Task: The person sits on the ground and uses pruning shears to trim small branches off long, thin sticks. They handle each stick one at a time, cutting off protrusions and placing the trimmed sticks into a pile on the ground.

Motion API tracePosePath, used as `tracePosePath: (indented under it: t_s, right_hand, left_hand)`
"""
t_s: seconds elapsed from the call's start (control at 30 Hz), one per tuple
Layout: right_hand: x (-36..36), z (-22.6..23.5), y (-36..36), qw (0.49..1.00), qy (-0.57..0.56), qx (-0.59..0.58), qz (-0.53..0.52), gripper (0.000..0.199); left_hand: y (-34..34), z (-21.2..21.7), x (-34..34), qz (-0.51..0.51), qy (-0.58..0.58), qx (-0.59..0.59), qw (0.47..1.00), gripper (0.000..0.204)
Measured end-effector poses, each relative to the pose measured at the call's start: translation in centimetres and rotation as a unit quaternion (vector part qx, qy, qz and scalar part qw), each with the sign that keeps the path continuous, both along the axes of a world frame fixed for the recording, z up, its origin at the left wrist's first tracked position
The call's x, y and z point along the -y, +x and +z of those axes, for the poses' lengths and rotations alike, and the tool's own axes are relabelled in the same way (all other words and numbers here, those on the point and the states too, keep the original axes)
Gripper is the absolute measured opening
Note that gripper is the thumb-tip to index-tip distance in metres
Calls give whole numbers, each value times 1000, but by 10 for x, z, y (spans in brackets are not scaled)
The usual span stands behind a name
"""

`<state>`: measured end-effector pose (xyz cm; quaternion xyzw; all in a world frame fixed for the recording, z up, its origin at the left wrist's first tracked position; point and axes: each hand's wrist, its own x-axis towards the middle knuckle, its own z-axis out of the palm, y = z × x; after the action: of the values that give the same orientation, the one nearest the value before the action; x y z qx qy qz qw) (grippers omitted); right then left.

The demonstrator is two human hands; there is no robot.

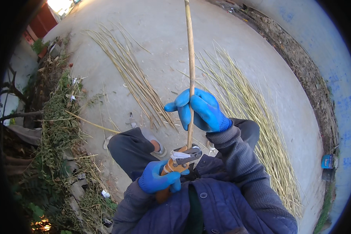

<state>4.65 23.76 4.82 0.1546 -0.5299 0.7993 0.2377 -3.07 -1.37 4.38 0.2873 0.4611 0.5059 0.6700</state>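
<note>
A long pale bamboo-like stalk [190, 50] stands nearly upright in front of me, running up out of the picture. My right hand [201, 110], in a blue glove, grips it about midway. My left hand [158, 180], also in a blue glove, holds orange-handled pruning shears [180, 160] close to my chest. The grey metal jaws of the shears sit against the lower end of the stalk. My knees in dark trousers are bent below the hands.
Two spreads of thin cut stalks lie on the concrete ground, one bundle [132, 74] to the left and a wider pile [257, 124] to the right. Weeds and branches [54, 128] line the left edge. A pale wall [331, 58] and a dirt strip run along the right.
</note>
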Motion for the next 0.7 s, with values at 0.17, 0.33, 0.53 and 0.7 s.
tracePosePath:
  t_s: [0.17,0.33,0.53,0.7]
  right_hand:
    - [23,-9,15,997,64,38,-21,32]
    - [16,-6,23,991,115,62,8,41]
    - [-41,66,-38,976,-180,106,-63,58]
    - [-10,44,-62,965,-153,141,-160,44]
  left_hand:
    - [-12,11,0,1,-34,-12,999,28]
    - [-15,11,1,-42,-27,-120,991,28]
    - [-4,-3,1,-34,-57,-259,963,28]
    - [-25,-8,-10,37,-57,-203,977,26]
